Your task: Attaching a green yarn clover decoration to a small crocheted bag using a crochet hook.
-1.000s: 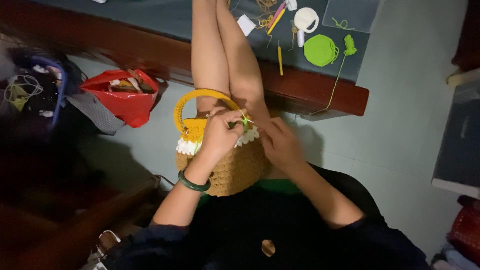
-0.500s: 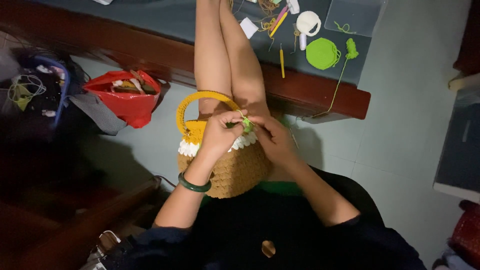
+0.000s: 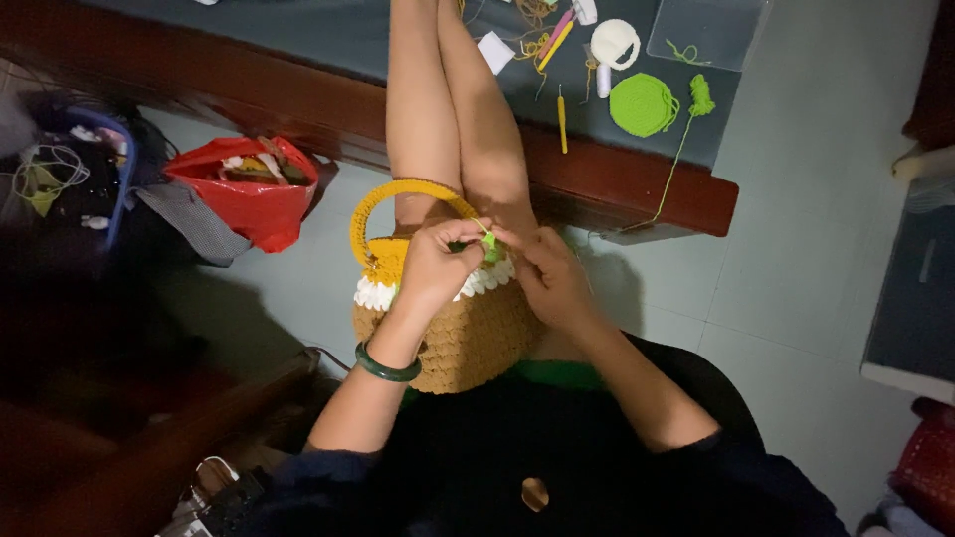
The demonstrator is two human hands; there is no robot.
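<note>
Left hand (image 3: 433, 267): pinched on green piece (image 3: 490, 249) at basket (image 3: 468, 333) rim.
Right hand (image 3: 545, 273): clamped on same piece.
Red bag (image 3: 264, 204): open, filled, floor left.

The floor (image 3: 796, 288) is laid with pale green-grey square tiles, their joints faintly visible. A low wooden table (image 3: 637, 194) with a dark reddish-brown edge and a grey-blue top crosses the upper part of the view from left to right. Under and beside its left stretch, a red plastic bag (image 3: 254, 199) lies open on the tiles, next to a grey woven strap (image 3: 194, 219). Further left a dark bag with a blue rim (image 3: 104, 169) sits in deep shadow. At the right edge stands a piece of furniture with a dark blue top and white border (image 3: 910, 318). Light falls evenly on the right side; the lower left is dim, with dark wood (image 3: 129, 447) showing there.
</note>
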